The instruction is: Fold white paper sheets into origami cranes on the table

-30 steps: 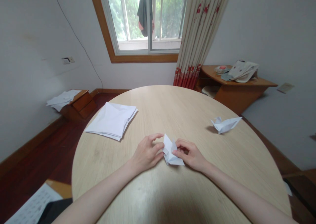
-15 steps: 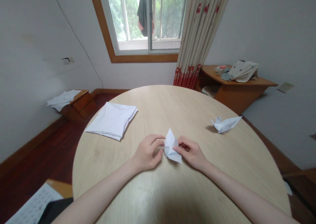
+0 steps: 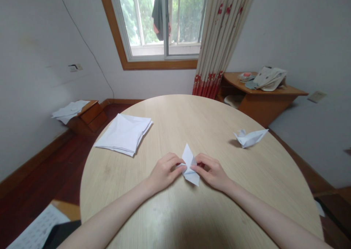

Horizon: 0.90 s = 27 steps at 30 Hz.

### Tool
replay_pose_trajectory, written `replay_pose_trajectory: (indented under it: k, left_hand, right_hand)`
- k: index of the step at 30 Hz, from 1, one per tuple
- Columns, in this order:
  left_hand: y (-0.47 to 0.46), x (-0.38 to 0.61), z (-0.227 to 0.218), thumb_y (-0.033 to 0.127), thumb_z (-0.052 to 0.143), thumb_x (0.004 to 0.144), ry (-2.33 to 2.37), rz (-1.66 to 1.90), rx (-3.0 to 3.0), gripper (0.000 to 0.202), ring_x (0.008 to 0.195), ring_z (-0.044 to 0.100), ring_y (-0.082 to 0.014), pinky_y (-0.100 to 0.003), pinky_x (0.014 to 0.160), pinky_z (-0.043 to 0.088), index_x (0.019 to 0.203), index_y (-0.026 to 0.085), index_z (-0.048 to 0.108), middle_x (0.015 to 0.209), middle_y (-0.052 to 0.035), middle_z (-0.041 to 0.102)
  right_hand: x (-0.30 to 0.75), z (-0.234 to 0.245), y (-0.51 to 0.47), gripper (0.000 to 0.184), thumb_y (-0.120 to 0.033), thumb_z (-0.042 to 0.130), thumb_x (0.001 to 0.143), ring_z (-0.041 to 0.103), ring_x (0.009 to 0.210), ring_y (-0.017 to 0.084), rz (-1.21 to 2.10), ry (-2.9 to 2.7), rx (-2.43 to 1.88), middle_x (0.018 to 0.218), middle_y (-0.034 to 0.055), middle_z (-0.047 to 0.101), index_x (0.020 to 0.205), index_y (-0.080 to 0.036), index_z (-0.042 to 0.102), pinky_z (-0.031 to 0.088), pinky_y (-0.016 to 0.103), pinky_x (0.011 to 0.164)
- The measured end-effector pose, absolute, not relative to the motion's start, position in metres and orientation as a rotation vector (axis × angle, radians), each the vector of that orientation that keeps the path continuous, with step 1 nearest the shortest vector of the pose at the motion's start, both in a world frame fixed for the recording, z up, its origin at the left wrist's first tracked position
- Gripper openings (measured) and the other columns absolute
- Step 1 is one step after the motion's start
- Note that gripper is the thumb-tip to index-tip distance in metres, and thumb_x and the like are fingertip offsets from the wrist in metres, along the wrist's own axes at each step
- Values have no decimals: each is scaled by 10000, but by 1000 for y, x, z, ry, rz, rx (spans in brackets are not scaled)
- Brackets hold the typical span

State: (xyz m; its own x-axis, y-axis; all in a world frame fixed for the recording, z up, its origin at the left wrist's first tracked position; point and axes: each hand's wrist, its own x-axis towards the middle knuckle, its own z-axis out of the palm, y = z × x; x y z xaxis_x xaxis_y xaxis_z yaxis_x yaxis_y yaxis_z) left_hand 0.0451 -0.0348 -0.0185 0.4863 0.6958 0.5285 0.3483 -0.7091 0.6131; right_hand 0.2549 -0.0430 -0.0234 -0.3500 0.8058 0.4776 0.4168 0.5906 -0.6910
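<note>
Both bare hands on the near side of a round wood-look table [image 3: 153,219], working one small folded white paper [image 3: 188,155]. Left hand [image 3: 166,171]: thumb and index nearly together, pinching the paper's left side, other fingers curled. Right hand [image 3: 211,171]: thumb on the paper's near face, fingers bent in at its right edge, narrow pinch. Paper sits between the hands, one point aimed away from the person, another toward the near edge. Too small in view to tell if it touches the tabletop or is held just above. Table left: stack of white sheets [image 3: 127,134], edges slightly uneven, well apart from left hand. Table right: bird-like paper piece [image 3: 250,139], long tip pointing right, near the rim, well apart from right hand. Back: window [image 3: 188,26], cream-and-red curtain [image 3: 219,40], wooden desk [image 3: 274,102] with pale bag [image 3: 271,79] on top. Far left: low cabinet [image 3: 92,114], papers [image 3: 70,109] on it.
</note>
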Motion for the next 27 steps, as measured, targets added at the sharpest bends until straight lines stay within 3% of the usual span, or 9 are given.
replay_pose_trajectory:
  k: [8, 15, 24, 27]
  left_hand:
    - [-35, 45, -18, 307, 497, 954, 824, 1169, 2363, 285, 653, 594, -138, -234, 604, 448, 779, 154, 663, 688, -42, 645]
    - [-28, 41, -27, 433, 549, 912, 998, 1172, 2337, 395, 528, 549, -113, -214, 520, 403, 647, 152, 627, 573, -8, 604]
    - [-21, 39, -26, 369, 438, 972, 990, 1023, 2321, 335, 661, 597, -138, -233, 620, 452, 817, 161, 651, 731, -31, 650]
    - [-19, 38, -26, 372, 461, 960, 1066, 980, 2281, 334, 641, 577, -134, -229, 606, 435, 763, 157, 624, 702, -17, 627]
  right_hand:
    - [255, -24, -45, 214, -305, 542, 907, 495, 602, 135, 543, -2027, -938, 673, 9, 551, 722, -199, 525, 376, 265, 540]
    - [256, -24, -44, 256, -353, 534, 907, 486, 588, 133, 552, -2003, -990, 657, 11, 552, 698, -205, 529, 378, 266, 527]
    - [256, -26, -37, 257, -376, 552, 891, 512, 588, 137, 564, -1924, -1061, 659, 14, 584, 703, -203, 568, 396, 266, 527]
    - [258, -26, -35, 236, -361, 557, 885, 518, 598, 140, 559, -1905, -1079, 671, 17, 594, 713, -202, 575, 403, 268, 537]
